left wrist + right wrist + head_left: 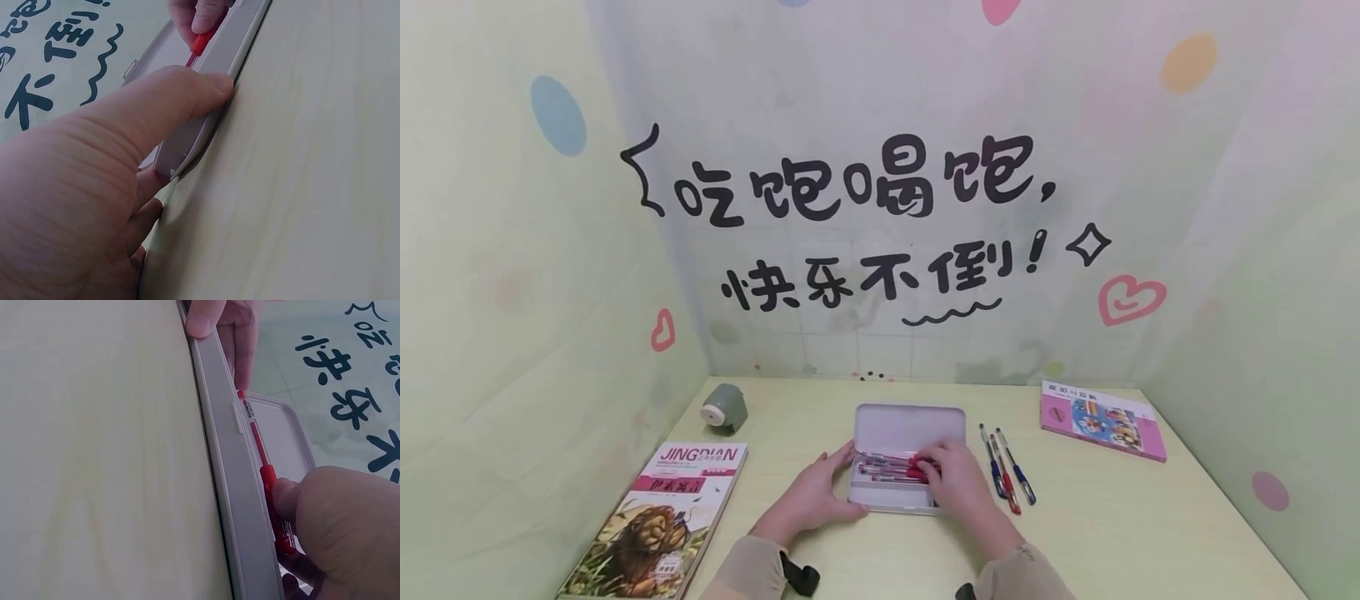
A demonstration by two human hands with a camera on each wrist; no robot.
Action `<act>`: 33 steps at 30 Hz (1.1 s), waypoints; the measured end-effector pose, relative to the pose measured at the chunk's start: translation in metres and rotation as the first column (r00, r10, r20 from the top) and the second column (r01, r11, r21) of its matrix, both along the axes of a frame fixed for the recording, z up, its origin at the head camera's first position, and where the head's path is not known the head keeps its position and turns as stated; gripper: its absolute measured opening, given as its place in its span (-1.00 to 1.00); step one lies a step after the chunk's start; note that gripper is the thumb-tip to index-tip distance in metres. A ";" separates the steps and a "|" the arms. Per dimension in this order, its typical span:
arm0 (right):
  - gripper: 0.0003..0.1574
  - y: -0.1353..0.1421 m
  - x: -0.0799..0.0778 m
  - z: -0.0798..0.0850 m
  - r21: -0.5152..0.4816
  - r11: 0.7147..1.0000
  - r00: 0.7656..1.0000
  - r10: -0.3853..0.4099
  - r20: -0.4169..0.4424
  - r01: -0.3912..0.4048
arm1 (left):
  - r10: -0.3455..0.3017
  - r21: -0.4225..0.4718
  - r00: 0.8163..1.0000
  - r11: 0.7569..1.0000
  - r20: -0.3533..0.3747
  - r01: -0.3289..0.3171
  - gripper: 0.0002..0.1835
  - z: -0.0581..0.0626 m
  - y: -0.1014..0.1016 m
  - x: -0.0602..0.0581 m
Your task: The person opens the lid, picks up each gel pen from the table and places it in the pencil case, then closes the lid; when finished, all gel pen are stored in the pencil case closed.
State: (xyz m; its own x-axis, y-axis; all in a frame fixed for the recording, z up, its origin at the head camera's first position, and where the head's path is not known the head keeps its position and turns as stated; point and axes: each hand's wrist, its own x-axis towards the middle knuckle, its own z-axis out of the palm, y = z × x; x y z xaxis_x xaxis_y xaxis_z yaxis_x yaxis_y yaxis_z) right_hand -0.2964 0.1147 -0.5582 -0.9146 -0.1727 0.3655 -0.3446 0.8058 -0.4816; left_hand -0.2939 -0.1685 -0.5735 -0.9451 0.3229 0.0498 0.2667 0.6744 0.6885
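A pale pencil case (910, 427) lies on the table with its lid raised at the back. Several clear-barrelled pens with red parts (887, 468) lie inside it. My left hand (811, 498) holds the case by its left end, thumb on the front edge and fingers round the side. Over the right part of the case, my right hand (958, 483) pinches a red pen (267, 475) by its red grip section. That pen lies along the case, low behind the front wall; some of its end is hidden by the fingers.
Two blue pens (1027, 487) and one red pen (1011, 497) lie right of the case. A grey-green pencil sharpener (727, 408) stands back left, behind a lion-covered book (658, 525). A pink book (1105, 423) lies back right. A printed curtain (880, 350) encloses the table.
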 end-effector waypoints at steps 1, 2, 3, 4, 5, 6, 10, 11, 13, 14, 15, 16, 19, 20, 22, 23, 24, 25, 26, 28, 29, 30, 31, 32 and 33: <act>-0.92 -0.001 0.000 0.000 0.008 1.000 1.000 0.007 0.003 -0.007 | -0.001 -0.002 1.000 1.000 -0.003 0.001 0.36 0.000 0.000 0.000; -0.92 -0.002 0.000 0.000 0.015 1.000 1.000 0.013 0.007 -0.014 | -0.001 -0.002 1.000 1.000 -0.005 0.001 0.36 0.000 0.000 0.000; -0.92 -0.003 0.000 -0.001 0.021 1.000 1.000 0.019 0.012 -0.020 | -0.001 -0.001 1.000 1.000 -0.007 0.001 0.36 0.000 -0.001 -0.001; -0.92 -0.004 0.000 -0.001 0.022 0.999 1.000 0.024 0.018 -0.024 | -0.001 -0.001 1.000 1.000 -0.010 0.001 0.36 0.000 -0.001 -0.001; -0.92 -0.005 0.000 -0.001 0.028 0.999 0.999 0.028 0.017 -0.029 | -0.001 -0.001 1.000 1.000 -0.012 0.001 0.36 0.000 -0.001 -0.001; -0.92 -0.006 0.000 -0.001 0.034 0.999 0.999 0.030 0.017 -0.031 | -0.001 -0.001 1.000 1.000 -0.014 0.001 0.36 0.000 -0.001 -0.001; -0.93 -0.008 0.000 0.000 0.051 0.998 1.000 0.028 0.000 -0.028 | 0.003 0.002 1.000 1.000 -0.014 -0.003 0.36 0.000 -0.001 -0.001; -0.93 -0.008 0.000 0.000 0.057 0.998 1.000 0.028 -0.007 -0.027 | 0.004 0.003 1.000 1.000 -0.014 -0.004 0.36 0.000 -0.001 -0.002; -0.92 -0.008 0.000 0.001 0.061 0.998 1.000 0.023 -0.008 -0.023 | 0.007 0.002 1.000 1.000 -0.012 -0.007 0.36 0.000 -0.001 -0.002; -0.92 -0.008 0.000 0.001 0.059 0.998 1.000 0.022 -0.006 -0.021 | 0.007 0.002 1.000 1.000 -0.013 -0.007 0.36 0.000 -0.001 -0.001; -0.92 -0.008 0.000 0.001 0.056 0.998 1.000 0.020 -0.001 -0.020 | 0.009 0.003 1.000 1.000 -0.013 -0.009 0.36 0.000 -0.001 -0.001; -0.92 -0.008 0.000 0.001 0.051 0.998 1.000 0.020 0.005 -0.020 | 0.010 0.002 1.000 1.000 -0.012 -0.010 0.37 0.000 -0.001 -0.001; -0.91 -0.007 0.001 0.000 0.026 1.000 1.000 0.005 0.026 -0.005 | 0.013 0.005 1.000 1.000 -0.014 -0.013 0.37 -0.001 -0.001 -0.001; -0.90 -0.006 0.002 0.000 0.015 1.000 1.000 -0.003 0.026 0.003 | 0.013 0.005 1.000 1.000 -0.013 -0.013 0.37 -0.001 -0.001 -0.001; -0.89 -0.004 0.003 -0.001 -0.006 1.000 0.999 -0.027 0.022 0.027 | 0.014 0.006 1.000 1.000 -0.011 -0.014 0.38 -0.002 -0.001 0.000; -0.88 -0.002 0.004 -0.002 -0.019 0.999 0.999 -0.042 0.018 0.042 | 0.013 0.007 1.000 1.000 -0.013 -0.013 0.38 -0.002 0.000 0.000; -0.88 -0.001 0.004 -0.002 -0.032 0.998 0.998 -0.059 0.014 0.060 | 0.012 0.007 1.000 1.000 -0.013 -0.012 0.38 -0.002 0.000 0.000; -0.87 0.001 0.004 -0.002 -0.049 0.996 0.997 -0.078 0.013 0.078 | 0.011 0.007 1.000 1.000 -0.015 -0.011 0.38 -0.002 0.000 0.001; -0.86 0.004 0.004 -0.003 -0.058 0.994 0.995 -0.095 0.005 0.095 | 0.011 0.006 1.000 1.000 -0.016 -0.011 0.38 -0.002 0.000 0.001; -0.82 0.010 0.002 -0.003 -0.086 0.988 0.992 -0.126 -0.006 0.125 | 0.011 0.005 1.000 1.000 -0.019 -0.010 0.38 -0.001 0.000 0.002; -0.80 0.014 0.002 -0.003 -0.100 0.985 0.990 -0.140 -0.004 0.139 | 0.010 0.004 1.000 1.000 -0.019 -0.010 0.38 -0.001 0.000 0.002; -0.78 0.018 0.002 -0.002 -0.115 0.982 0.989 -0.148 -0.001 0.147 | 0.010 0.003 1.000 1.000 -0.020 -0.010 0.38 0.000 0.000 0.002; -0.74 0.022 0.002 -0.002 -0.127 0.979 0.987 -0.159 0.001 0.158 | 0.010 0.004 1.000 1.000 -0.019 -0.010 0.38 0.000 0.000 0.002; -0.70 0.027 0.002 -0.001 -0.138 0.976 0.986 -0.167 0.005 0.166 | 0.010 0.005 1.000 1.000 -0.018 -0.009 0.38 0.000 0.000 0.002; -0.67 0.032 0.003 0.001 -0.152 0.973 0.984 -0.176 0.018 0.176 | 0.009 0.006 1.000 1.000 -0.016 -0.009 0.38 0.001 0.001 0.002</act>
State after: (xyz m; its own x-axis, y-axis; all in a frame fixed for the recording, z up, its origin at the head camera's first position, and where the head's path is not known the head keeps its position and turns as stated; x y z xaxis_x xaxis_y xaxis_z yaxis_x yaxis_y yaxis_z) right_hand -0.2934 0.1462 -0.5576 -0.9272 0.0485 0.3714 -0.2017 0.7708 -0.6043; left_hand -0.2915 -0.1680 -0.5729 -0.9471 0.3140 0.0670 0.2717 0.6728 0.6881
